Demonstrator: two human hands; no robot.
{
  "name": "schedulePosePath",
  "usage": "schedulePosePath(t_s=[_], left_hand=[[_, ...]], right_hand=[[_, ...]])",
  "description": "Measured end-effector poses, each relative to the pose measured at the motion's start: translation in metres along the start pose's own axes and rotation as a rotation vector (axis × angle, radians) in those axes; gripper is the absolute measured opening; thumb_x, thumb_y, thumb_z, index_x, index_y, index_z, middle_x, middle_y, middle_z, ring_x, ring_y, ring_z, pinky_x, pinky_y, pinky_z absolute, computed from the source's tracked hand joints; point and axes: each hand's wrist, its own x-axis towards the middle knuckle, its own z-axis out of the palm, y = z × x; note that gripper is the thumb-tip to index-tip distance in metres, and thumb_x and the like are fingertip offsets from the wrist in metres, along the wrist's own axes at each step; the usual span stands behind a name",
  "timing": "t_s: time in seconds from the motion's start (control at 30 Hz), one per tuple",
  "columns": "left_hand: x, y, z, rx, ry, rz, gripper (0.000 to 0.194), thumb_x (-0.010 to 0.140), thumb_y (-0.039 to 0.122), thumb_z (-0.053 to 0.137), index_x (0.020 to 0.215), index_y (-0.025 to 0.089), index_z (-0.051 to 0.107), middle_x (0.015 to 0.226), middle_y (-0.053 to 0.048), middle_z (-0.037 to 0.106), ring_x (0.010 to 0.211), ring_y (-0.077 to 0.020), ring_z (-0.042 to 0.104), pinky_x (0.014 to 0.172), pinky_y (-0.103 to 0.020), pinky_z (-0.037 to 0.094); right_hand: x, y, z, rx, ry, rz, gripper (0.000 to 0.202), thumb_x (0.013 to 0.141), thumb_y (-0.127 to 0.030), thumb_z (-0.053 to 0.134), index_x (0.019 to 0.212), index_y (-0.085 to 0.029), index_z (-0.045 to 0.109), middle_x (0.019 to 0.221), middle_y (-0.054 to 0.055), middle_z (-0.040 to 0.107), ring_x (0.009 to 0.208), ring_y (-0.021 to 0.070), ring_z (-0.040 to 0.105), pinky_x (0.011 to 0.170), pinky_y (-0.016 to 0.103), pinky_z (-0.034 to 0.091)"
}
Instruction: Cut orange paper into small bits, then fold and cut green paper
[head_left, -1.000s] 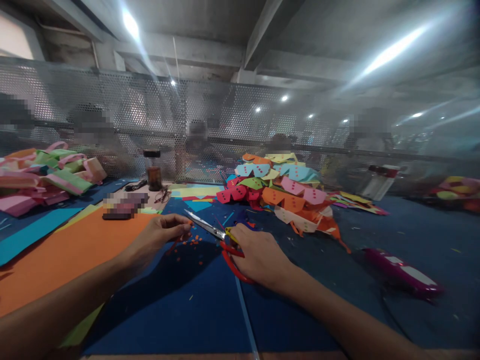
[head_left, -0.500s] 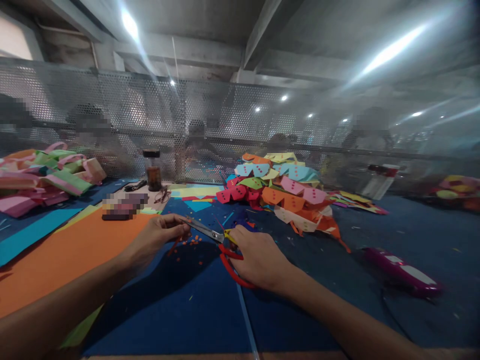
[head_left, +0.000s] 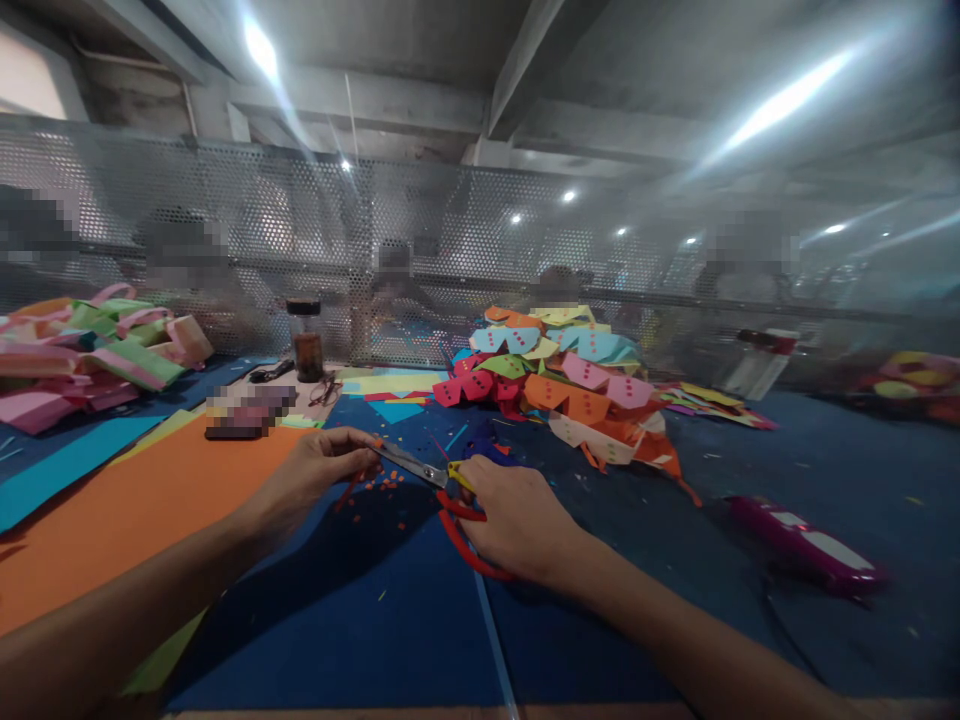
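Observation:
My right hand (head_left: 517,515) is closed round the red and yellow handles of a pair of scissors (head_left: 427,470), whose blades point left toward my other hand. My left hand (head_left: 322,475) pinches a thin orange paper strip (head_left: 349,492) that hangs below its fingertips. The blade tips are at those fingertips, with a small orange bit beside them. Small orange paper bits (head_left: 386,482) lie scattered on the blue table (head_left: 337,630) below. Left of my left hand, a large orange sheet (head_left: 180,500) lies flat.
A heap of colourful folded paper pieces (head_left: 577,380) stands beyond my right hand. Pink and green paper loops (head_left: 112,350) are at the left, and a jar (head_left: 306,342) near the mesh screen (head_left: 435,220). A purple device (head_left: 806,545) lies at the right. Blurred people show behind the mesh.
The scissor blades have shifted slightly, and a small orange bit now shows at their tips. Both hands stay nearly in place.

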Motion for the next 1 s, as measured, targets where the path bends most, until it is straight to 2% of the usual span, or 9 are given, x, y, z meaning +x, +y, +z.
schedulePosePath(t_s=[0.27, 0.8, 1.0], left_hand=[[-0.0009, 0.0001, -0.0003, 0.026, -0.023, -0.001, 0.018, 0.074, 0.035, 0.074, 0.082, 0.019, 0.072, 0.069, 0.0, 0.065, 0.065, -0.0128, 0.055, 0.065, -0.025, 0.04], [-0.0002, 0.001, -0.0004, 0.066, -0.019, -0.017, 0.024, 0.072, 0.041, 0.076, 0.076, 0.018, 0.07, 0.069, -0.001, 0.066, 0.065, -0.0151, 0.056, 0.065, -0.027, 0.041], [0.0001, 0.0007, -0.0003, 0.028, -0.028, -0.023, 0.019, 0.074, 0.036, 0.075, 0.075, 0.018, 0.069, 0.067, 0.0, 0.066, 0.062, -0.0129, 0.055, 0.062, -0.024, 0.04]], right_hand=[[-0.0005, 0.0006, 0.0011, 0.015, 0.02, -0.003, 0.015, 0.087, -0.034, 0.051, 0.085, -0.02, 0.058, 0.078, 0.001, 0.065, 0.068, 0.0164, 0.057, 0.056, 0.029, 0.022], [0.001, 0.0002, -0.0001, -0.034, -0.02, 0.0, 0.013, 0.087, -0.031, 0.053, 0.083, -0.02, 0.057, 0.081, 0.002, 0.067, 0.072, 0.0156, 0.061, 0.057, 0.028, 0.026], [0.0005, 0.0009, 0.0008, -0.026, -0.003, 0.0, 0.014, 0.088, -0.032, 0.052, 0.083, -0.02, 0.058, 0.081, 0.001, 0.068, 0.07, 0.0161, 0.061, 0.057, 0.029, 0.025]])
